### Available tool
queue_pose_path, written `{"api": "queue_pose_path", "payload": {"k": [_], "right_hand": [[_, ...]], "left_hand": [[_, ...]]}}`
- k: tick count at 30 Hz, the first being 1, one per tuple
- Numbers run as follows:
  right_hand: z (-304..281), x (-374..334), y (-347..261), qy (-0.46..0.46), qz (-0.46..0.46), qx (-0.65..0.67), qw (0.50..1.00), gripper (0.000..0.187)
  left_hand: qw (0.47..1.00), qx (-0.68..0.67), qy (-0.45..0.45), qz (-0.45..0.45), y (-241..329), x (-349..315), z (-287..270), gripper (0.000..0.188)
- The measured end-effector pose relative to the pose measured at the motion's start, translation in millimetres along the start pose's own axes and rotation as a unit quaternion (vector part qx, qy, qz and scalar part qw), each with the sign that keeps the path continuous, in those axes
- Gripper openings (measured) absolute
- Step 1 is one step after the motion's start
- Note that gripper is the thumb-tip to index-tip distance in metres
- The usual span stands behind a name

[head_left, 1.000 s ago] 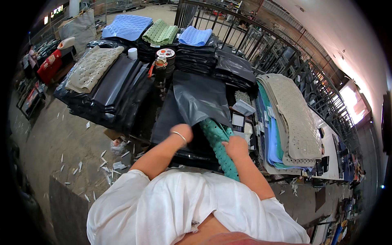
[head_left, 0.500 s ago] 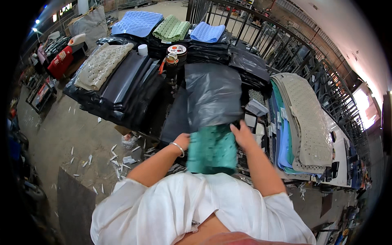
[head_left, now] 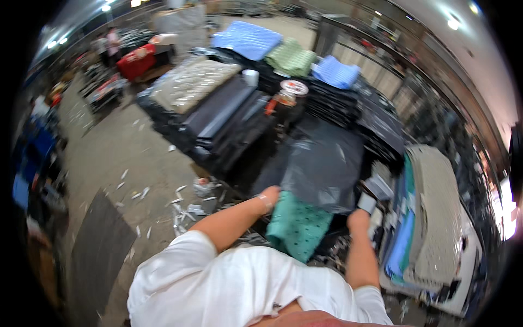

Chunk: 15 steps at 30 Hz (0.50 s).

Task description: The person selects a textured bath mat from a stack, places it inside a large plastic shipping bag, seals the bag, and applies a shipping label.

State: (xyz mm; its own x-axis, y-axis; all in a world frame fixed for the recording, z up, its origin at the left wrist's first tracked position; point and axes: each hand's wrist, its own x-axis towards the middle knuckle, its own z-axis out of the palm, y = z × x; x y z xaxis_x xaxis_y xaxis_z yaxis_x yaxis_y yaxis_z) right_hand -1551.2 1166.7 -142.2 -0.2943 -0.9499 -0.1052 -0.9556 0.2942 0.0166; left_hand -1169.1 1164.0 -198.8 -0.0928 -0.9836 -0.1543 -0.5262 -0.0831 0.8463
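Note:
A green bath mat (head_left: 299,229) with small dark holes hangs toward me, its far end under or inside a black plastic bag (head_left: 324,163) lying on the table. My left hand (head_left: 271,194) is closed at the mat's upper left corner, by the bag's edge; a bracelet circles that wrist. Off the mat's right side, my right hand (head_left: 358,219) is apart from it, just below a small pale square piece (head_left: 367,203). Blur hides its fingers, and whether it touches that piece is unclear.
Stacked black bags with a beige mat (head_left: 193,84) stand at left. Blue (head_left: 246,41) and light green mats (head_left: 290,57) lie at the back. A round tin (head_left: 294,87) sits mid-table. Beige mats (head_left: 436,207) drape at right. White scraps (head_left: 182,210) litter the floor.
The view has swung, shifting the scene rightward. My right hand has come away from the bag's edge toward the small pale piece. My left hand stays at the mat, which now hangs slanted.

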Motion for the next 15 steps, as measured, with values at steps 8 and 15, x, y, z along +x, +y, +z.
{"api": "queue_pose_path", "payload": {"k": [8,15], "right_hand": [[-311,-108,25,0.113,-0.115,0.39,0.906,0.03],[-358,-119,56,0.055,-0.175,0.803,0.567,0.036]], "left_hand": [[0.842,-0.531,-0.095,0.018,244,-60,-190,0.007],[0.735,-0.599,-0.165,0.271,311,-139,-235,0.021]]}}
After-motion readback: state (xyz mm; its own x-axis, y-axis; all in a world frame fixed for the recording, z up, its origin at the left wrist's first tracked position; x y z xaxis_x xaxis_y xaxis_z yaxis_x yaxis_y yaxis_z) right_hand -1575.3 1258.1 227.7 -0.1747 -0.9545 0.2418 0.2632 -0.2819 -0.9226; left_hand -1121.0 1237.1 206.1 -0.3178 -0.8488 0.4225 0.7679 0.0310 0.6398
